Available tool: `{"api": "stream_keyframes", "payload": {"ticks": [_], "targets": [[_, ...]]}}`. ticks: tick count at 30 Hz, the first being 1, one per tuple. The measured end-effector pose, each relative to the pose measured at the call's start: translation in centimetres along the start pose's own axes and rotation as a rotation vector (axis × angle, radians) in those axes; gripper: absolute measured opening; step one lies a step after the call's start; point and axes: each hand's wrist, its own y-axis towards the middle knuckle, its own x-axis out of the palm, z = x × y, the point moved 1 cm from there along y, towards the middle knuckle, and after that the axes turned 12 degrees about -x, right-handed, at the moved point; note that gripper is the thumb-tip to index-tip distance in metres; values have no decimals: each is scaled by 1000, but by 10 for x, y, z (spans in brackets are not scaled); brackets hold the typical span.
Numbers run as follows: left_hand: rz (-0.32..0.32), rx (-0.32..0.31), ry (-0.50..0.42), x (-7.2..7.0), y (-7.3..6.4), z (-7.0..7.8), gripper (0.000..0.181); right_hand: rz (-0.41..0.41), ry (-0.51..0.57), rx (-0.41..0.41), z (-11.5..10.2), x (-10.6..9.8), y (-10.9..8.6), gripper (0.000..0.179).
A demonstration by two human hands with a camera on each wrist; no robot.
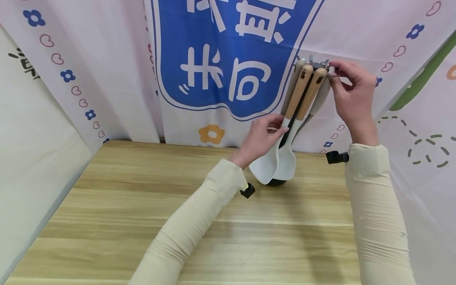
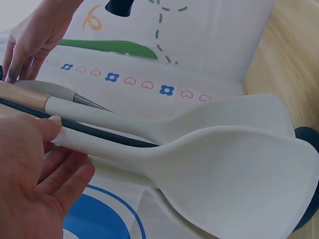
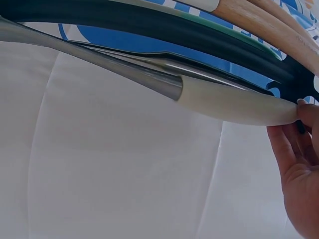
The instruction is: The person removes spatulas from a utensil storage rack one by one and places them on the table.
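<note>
While the wood-grain surface [image 1: 142, 221] fills the lower part of the head view, a dark stand [image 3: 149, 25] rises from its back edge, right of centre, ringed with utensils. Two white-headed utensils [image 1: 267, 166] hang in front, broad, smooth and matte, their wooden handles reaching up towards the upper right. Just right of them slants a metal-shanked utensil [image 3: 149, 79]; its pale handle [image 3: 234, 102] is thick and rounded, its head hidden in the head view. The left hand [image 1: 261, 134] pinches the white neck of the left-hand front piece; the right hand [image 1: 354, 87], at upper right, pinches the pale handle's top end beside the stand's hooks. The step looks like fitting or freeing that end, though which I cannot tell. The next move probably calls for lining it up with its hook, the left hand steadying the rest.
</note>
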Motion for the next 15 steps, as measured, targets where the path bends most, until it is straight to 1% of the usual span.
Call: {"api": "stream_keyframes", "payload": {"ticks": [6,10,15], "targets": [[20,17,4,4,1,-2,24,-20,21,-15,-3,-3,1,23],[27,40,17,6,0,-4,22,-47,42,-3,5,-6,3,23],[33,39,46,6,-2,-4,20,-71,90,5,14,-9,5,24]]}}
